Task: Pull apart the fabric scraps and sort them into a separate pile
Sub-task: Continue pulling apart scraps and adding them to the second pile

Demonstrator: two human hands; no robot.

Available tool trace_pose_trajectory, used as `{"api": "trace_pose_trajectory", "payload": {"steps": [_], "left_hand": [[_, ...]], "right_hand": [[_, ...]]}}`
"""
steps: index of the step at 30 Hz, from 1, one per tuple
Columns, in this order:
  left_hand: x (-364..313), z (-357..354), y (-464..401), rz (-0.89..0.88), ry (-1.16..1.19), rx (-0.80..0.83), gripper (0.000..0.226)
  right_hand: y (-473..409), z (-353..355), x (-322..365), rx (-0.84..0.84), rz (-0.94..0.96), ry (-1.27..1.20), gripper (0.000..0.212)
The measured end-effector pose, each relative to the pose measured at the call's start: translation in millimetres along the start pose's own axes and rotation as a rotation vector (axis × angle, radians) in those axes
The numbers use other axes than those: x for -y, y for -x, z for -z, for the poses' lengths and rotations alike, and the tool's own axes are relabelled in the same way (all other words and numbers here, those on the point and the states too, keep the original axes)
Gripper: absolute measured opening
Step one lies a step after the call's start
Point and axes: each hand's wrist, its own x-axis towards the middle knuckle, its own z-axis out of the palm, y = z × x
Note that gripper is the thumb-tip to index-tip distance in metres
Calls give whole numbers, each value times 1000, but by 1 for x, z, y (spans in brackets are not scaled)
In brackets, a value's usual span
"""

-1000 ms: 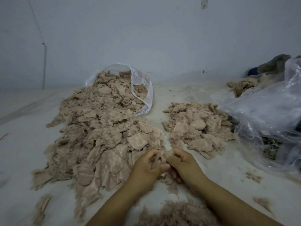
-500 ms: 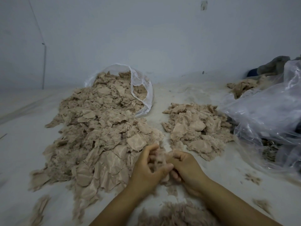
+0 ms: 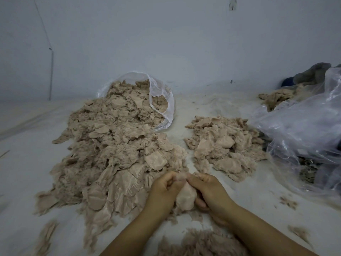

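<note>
Near the front edge of the pale worktop (image 3: 228, 204), left hand (image 3: 164, 189) and right hand (image 3: 208, 191) side by side, fingers curled and pinching one beige fabric scrap (image 3: 185, 197) between them. Just left, touching the left hand, a large heap of scraps (image 3: 114, 154) spilling from a clear bag (image 3: 162, 100). Beyond the right hand, apart, a smaller sorted pile (image 3: 223, 146) beside crumpled plastic sheeting (image 3: 304, 126).

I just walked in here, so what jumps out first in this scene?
A big heap of beige fabric scraps spills from a clear plastic bag on the left, with a smaller pile lying apart to its right. At bottom centre, the left hand and right hand both grip one scrap between them. Crumpled clear plastic fills the right edge.
</note>
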Motion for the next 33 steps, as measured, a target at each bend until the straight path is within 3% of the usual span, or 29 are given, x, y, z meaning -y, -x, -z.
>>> {"api": "trace_pose_trajectory", "payload": {"steps": [4,10,13,15,17,18,20,22,25,33], "left_hand": [[-2,0,-5,19,69,-133,23],[1,2,-9,48,60,-168,27],[1,10,-14,75,130,-275,24],[0,19,-15,56,150,-323,23],[-3,21,-11,-7,100,-274,24],[-4,19,-9,-29,73,-240,25],[-5,12,-6,-32,71,-173,27],[-5,5,-4,-36,85,-91,26],[-5,0,0,-98,18,-22,27],[1,1,-11,-84,-83,-183,29]], "right_hand": [[0,-4,0,13,42,52,50],[-2,2,6,32,90,197,39],[-3,8,9,20,128,222,38],[-1,14,13,150,130,250,34],[5,14,18,357,100,365,21],[6,12,20,385,103,443,16],[4,10,19,239,143,523,26],[0,9,15,74,121,394,32],[1,4,9,83,57,187,17],[-4,2,9,22,213,280,18]]}}
